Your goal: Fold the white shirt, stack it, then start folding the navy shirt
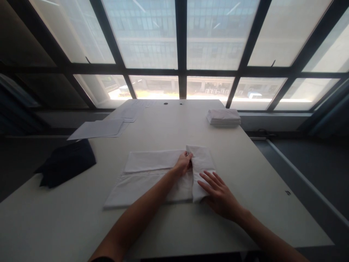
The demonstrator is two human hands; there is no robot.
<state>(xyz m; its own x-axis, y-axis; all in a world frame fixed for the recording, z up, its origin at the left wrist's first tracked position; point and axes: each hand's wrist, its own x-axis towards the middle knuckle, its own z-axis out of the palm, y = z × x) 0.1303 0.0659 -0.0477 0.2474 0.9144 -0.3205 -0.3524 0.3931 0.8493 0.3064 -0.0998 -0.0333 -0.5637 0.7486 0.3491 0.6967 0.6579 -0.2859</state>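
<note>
A white cloth (pixel 147 185) lies on the table in front of me, folded into a long flat shape. Its right end is turned over to the left as a narrow upright band. My left hand (pixel 185 162) reaches across the cloth, its fingers closed on the inner edge of that band near the far side; the fingertips are partly hidden. On the near part of the band rests my right hand (pixel 218 191), fingers spread and palm down, with the thumb out of sight.
The white table (pixel 169 127) runs toward large windows. A stack of folded white cloths (pixel 223 117) sits at the far right edge. Paper sheets (pixel 98 128) lie at the far left, some past the edge. A dark blue cloth (pixel 68 162) lies at the left edge.
</note>
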